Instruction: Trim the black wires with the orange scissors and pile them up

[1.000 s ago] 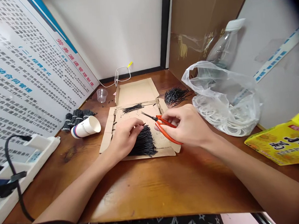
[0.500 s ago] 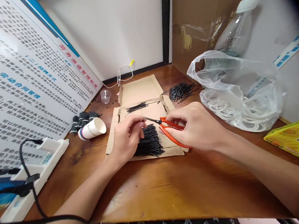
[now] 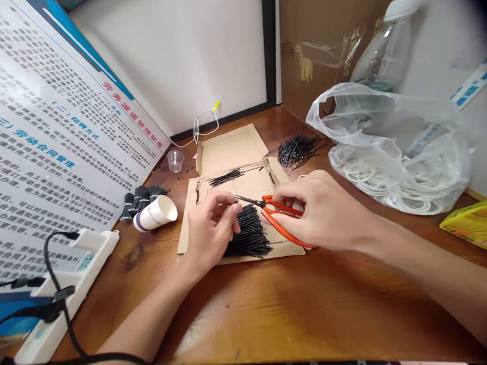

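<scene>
Two hands worked over the open cardboard box (image 3: pixel 232 150). Left hand (image 3: pixel 213 227) was above the box's near-left part, thumb and forefinger pinched together at a tiny dark bit; couldn't tell exactly what. Right hand (image 3: pixel 324 208) was closed on the orange handles of the scissors (image 3: pixel 273 222), over the box's right edge, tips just beside the left fingertips. Couldn't tell if the blades met.

Main stack of black strands (image 3: pixel 249 234) lay in the box's near part, partly under the left hand; smaller batch (image 3: pixel 226 177) near the box's far edge. Loose black pile (image 3: pixel 297 150) sat right of the box, off it.

Edges: wood tabletop (image 3: pixel 234 308) ran from box's near edge to the table's front edge, forearms crossing on either side. Left of box: tipped paper cup (image 3: pixel 157 212), tied bundles (image 3: pixel 140 201), then power strip (image 3: pixel 84 261). Clear cup (image 3: pixel 176 161) stood off its far-left side. Plastic bag (image 3: pixel 393 169) bounded the right side, well apart from the box.
</scene>
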### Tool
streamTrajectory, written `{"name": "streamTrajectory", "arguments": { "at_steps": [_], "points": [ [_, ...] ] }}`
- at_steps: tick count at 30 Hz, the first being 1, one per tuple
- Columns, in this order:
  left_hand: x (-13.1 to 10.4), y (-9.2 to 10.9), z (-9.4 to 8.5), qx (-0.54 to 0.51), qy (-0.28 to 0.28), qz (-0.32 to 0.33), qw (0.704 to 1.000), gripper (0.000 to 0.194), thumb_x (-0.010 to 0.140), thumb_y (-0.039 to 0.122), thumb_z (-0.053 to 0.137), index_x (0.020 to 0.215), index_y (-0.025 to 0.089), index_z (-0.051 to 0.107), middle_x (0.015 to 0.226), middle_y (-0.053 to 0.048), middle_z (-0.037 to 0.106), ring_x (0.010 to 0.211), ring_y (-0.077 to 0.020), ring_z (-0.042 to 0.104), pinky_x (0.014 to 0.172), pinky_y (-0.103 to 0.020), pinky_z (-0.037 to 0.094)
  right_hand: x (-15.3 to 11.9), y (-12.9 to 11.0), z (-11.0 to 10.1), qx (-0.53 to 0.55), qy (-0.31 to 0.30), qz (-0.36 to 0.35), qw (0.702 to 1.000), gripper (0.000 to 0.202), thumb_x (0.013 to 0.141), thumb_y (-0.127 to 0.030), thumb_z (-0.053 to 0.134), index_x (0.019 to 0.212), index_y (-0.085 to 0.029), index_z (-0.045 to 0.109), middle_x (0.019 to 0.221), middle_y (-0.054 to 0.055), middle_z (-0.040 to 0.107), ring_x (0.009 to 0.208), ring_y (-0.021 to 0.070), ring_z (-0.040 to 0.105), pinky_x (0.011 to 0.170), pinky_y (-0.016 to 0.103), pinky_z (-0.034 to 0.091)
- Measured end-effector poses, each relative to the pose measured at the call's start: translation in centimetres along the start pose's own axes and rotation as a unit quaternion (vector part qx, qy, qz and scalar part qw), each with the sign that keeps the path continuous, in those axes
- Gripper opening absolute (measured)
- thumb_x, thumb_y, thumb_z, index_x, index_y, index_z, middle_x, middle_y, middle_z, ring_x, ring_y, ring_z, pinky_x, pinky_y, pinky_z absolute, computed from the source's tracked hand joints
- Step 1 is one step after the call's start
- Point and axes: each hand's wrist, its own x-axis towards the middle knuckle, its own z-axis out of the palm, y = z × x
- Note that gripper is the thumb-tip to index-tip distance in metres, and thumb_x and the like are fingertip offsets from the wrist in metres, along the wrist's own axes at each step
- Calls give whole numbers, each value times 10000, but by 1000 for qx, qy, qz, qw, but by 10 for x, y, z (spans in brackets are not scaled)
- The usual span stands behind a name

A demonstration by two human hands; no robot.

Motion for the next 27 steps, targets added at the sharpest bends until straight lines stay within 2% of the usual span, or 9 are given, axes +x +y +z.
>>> {"name": "streamTrajectory", "arguments": {
  "at_steps": [7, 12, 22, 27],
  "points": [
    [0, 5, 2, -15, -2, -22, 1000, 154, 892, 255, 673, 836, 177, 552, 484, 45, 576, 333, -62, 470, 317, -133, 356, 0, 2, 0, 0, -27, -15, 1000, 266, 810, -288, 593, 569, -174, 586, 473, -67, 335, 475, 74, 250, 498, 287, 218],
    [0, 2, 1, -20, -3, -30, 999, 166, 891, 271, 680, 830, 177, 557, 497, 37, 586, 345, -63, 476, 328, -138, 362, 0, 2, 0, -8, -22, -28, 999, 270, 803, -267, 592, 550, -175, 568, 481, -71, 275, 489, 78, 216, 508, 288, 212],
    [0, 4, 1, -19, -5, -35, 999, 193, 893, 311, 688, 840, 177, 559, 497, 38, 585, 339, -64, 474, 328, -146, 366, 0, 1, 1, -13, -11, -5, 1000, 230, 789, -288, 590, 600, -166, 637, 468, -44, 434, 471, 87, 298, 506, 297, 223],
    [0, 4, 1, -10, -10, -33, 999, 178, 895, 298, 677, 843, 176, 558, 509, 32, 588, 353, -70, 487, 338, -154, 384, 1, 2, 0, -14, -2, 8, 1000, 242, 771, -297, 616, 567, -167, 609, 466, -53, 386, 473, 84, 271, 501, 297, 218]
  ]
}}
